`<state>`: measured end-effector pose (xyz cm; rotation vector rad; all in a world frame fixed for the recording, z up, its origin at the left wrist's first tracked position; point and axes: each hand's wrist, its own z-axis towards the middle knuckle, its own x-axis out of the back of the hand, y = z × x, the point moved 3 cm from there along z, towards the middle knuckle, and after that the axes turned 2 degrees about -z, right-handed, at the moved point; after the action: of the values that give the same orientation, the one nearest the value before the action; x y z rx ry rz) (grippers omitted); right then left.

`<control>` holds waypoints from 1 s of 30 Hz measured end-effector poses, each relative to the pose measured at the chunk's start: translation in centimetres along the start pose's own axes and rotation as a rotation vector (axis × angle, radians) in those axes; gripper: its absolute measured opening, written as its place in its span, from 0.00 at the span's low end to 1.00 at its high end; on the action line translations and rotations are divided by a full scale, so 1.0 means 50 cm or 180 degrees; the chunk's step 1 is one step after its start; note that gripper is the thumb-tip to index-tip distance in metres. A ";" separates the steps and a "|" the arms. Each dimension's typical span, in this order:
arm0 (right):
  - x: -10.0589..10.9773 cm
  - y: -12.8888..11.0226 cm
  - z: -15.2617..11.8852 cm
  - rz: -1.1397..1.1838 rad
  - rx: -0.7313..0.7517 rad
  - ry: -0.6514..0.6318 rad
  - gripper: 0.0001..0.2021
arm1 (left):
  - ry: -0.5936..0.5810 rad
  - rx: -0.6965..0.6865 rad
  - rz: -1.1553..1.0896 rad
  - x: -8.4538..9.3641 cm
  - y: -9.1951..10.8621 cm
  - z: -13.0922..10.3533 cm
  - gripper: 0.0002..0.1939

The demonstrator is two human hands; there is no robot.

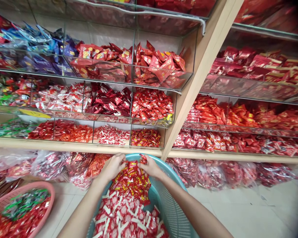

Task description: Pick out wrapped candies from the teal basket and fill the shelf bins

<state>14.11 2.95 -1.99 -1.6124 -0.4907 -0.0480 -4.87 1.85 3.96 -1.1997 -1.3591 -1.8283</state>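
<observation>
While both hands are buried in the far end of the teal basket (pixel 172 211), the trick, I reckon, is to scoop from underneath rather than pinch from the top, since those little wrappers look slippery and will spill over the rim if you grab too greedily. The left hand (pixel 113 167) is curled, fingers bent down into the pile of red candy packets (pixel 132 181) so it seems to have a loose clump of them, though I can't tell how many. The right hand (pixel 151 167) is half closed too, thumb and fingertips nipping a packet or two at the top of the heap. That heap sits at the basket's far edge, just under the wooden shelf ledge (pixel 76 146); nearer the camera the basket holds red-and-white packets (pixel 125 221), so keeping the two sorts apart while scooping looks worth the care. Directly above is the lowest clear bin (pixel 146 137) with similar red sweets. Stuff around: a pink basket (pixel 43 211) off to the left with green and red sweets, and bagged stock (pixel 49 163) stuffed under the shelf. The ledge and the bin's front wall look like the main things to clear when lifting.
</observation>
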 end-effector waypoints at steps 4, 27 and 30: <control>0.003 -0.001 -0.006 -0.0051 -0.0070 -0.0058 0.13 | -0.0176 -0.0026 0.0274 -0.002 0.012 -0.002 0.06; 0.008 -0.011 -0.017 -0.0654 0.0520 -0.0211 0.09 | 0.0346 -0.0346 -0.1084 -0.025 0.044 0.002 0.16; -0.002 -0.041 -0.035 -0.0865 0.1167 -0.0476 0.08 | 0.0185 -0.0542 -0.1811 -0.038 0.065 0.004 0.19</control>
<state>13.78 1.31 0.10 -1.1882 -0.7852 -0.0389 -1.25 0.83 3.73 -0.8797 -1.6553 -2.3871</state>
